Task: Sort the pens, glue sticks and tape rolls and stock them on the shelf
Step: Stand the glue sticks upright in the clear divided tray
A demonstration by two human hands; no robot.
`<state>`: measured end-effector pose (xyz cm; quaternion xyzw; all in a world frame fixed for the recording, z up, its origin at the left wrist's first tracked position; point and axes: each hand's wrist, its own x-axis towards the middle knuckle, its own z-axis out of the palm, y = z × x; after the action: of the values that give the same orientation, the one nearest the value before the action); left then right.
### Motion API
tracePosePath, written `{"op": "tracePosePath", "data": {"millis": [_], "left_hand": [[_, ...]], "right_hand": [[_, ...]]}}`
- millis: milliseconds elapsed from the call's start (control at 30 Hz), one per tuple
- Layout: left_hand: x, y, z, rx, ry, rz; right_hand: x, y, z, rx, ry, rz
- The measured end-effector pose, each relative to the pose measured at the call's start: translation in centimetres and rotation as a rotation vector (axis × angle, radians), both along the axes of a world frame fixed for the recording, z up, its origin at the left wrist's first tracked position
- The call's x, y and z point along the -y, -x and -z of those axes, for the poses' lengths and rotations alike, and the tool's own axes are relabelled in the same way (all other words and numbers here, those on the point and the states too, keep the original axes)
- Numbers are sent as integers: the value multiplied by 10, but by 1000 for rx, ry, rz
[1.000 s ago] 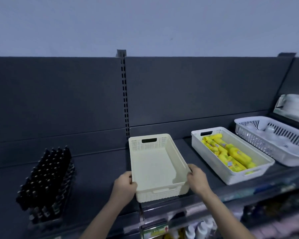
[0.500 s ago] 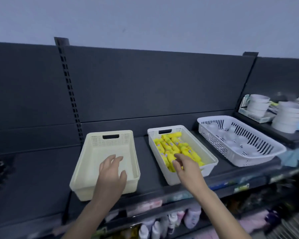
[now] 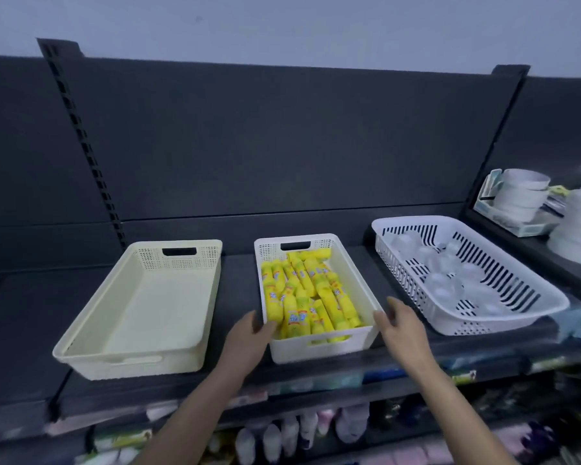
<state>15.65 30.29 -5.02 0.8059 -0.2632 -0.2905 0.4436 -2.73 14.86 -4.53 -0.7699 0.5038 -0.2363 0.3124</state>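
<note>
The glue sticks point(image 3: 302, 297), yellow and piled loosely, lie in a white basket point(image 3: 319, 347) in the middle of the dark shelf point(image 3: 239, 297). The left hand point(image 3: 249, 344) touches the basket's near left corner, its fingers together and bent over the rim; whether they clamp it I cannot tell. The right hand point(image 3: 401, 327) is just beside the near right corner, fingers spread apart and holding nothing.

To the left stands a cream basket point(image 3: 148, 360) with nothing in it, and to the right a slotted white basket point(image 3: 477, 325) holding clear tape rolls point(image 3: 443, 286). All three baskets stand apart. Bottles point(image 3: 282, 434) show blurred on the shelf below.

Half a second ago the left hand was over the cream basket and the right hand over the glue sticks; now both flank the middle basket.
</note>
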Motion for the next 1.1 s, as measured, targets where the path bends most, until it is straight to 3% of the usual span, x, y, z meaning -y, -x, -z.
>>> {"op": "tracePosePath", "data": {"millis": [133, 333, 667, 867, 1100], "left_hand": [[11, 4, 1, -9, 81, -45], [-3, 33, -24, 95, 200, -101], [-96, 120, -70, 292, 376, -434], [-188, 149, -76, 355, 360, -661], [-300, 167, -65, 370, 428, -934]], "right_hand": [[17, -14, 8, 187, -217, 27], [15, -7, -2, 301, -140, 1], [-42, 30, -61, 561, -118, -467], [-116, 11, -68, 607, -251, -762], [-227, -42, -52, 501, -368, -1036]]}}
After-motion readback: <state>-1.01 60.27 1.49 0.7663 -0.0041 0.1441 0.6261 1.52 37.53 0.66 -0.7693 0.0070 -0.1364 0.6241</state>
